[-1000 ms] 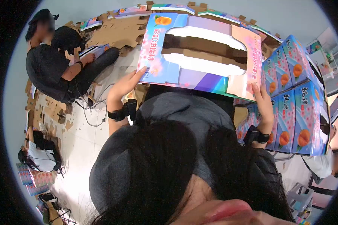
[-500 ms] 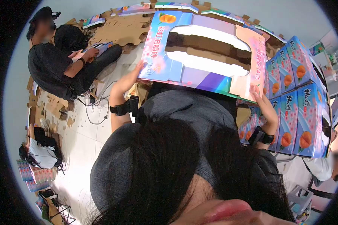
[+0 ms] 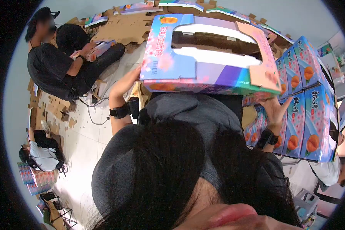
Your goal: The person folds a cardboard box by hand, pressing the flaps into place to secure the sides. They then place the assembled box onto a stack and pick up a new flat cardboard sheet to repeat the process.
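I hold a colourful printed cardboard box (image 3: 188, 67) with peach pictures and a cut-out window in front of me, above my lap. My left hand (image 3: 128, 82) grips its left side, with a black strap on that wrist. Under the right corner, my right hand (image 3: 274, 105) supports the box from below, palm up. The box is tilted so its top face and front side wall both show.
A stack of finished peach boxes (image 3: 303, 103) stands close at the right. Flat cardboard blanks (image 3: 122, 28) cover the floor ahead. A person in black (image 3: 53, 69) sits at the left working on a box; another person (image 3: 40, 155) is at the lower left. Cables (image 3: 94, 111) lie on the floor.
The box has tipped from a flat sheet-like view into a box shape showing its side wall. My right hand moved from its right edge to under the corner.
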